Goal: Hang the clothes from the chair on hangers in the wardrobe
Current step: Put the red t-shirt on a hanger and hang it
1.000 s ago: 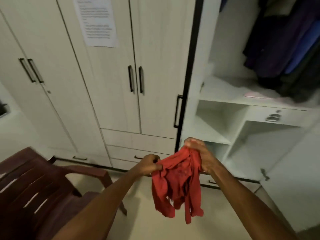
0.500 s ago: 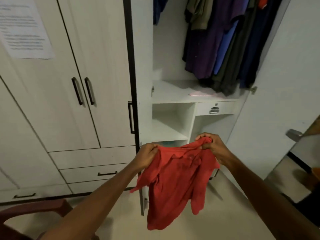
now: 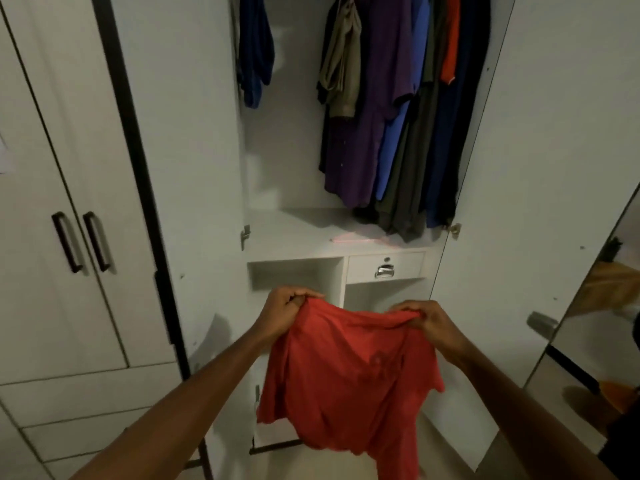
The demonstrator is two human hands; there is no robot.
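A red shirt (image 3: 349, 379) hangs spread out in front of me, held up by its top edge. My left hand (image 3: 282, 311) grips the shirt's upper left corner. My right hand (image 3: 427, 322) grips the upper right corner. Straight ahead stands the open wardrobe (image 3: 284, 161). Several dark clothes (image 3: 391, 109) hang on the right side of its rail, and a blue garment (image 3: 254, 50) hangs at the left. A pink hanger (image 3: 356, 239) lies on the shelf under the hanging clothes. The chair is out of view.
Below the shelf is a small drawer (image 3: 384, 266) with a metal handle and open cubbies. The wardrobe's left door (image 3: 187, 188) and right door (image 3: 540, 168) stand open. Closed wardrobe doors (image 3: 62, 244) with black handles lie to the left. A mirror (image 3: 595, 334) is at the right edge.
My view has swung right from the chair and closed doors to face the open wardrobe. My hands have moved apart, and the bunched red shirt now hangs spread between them.
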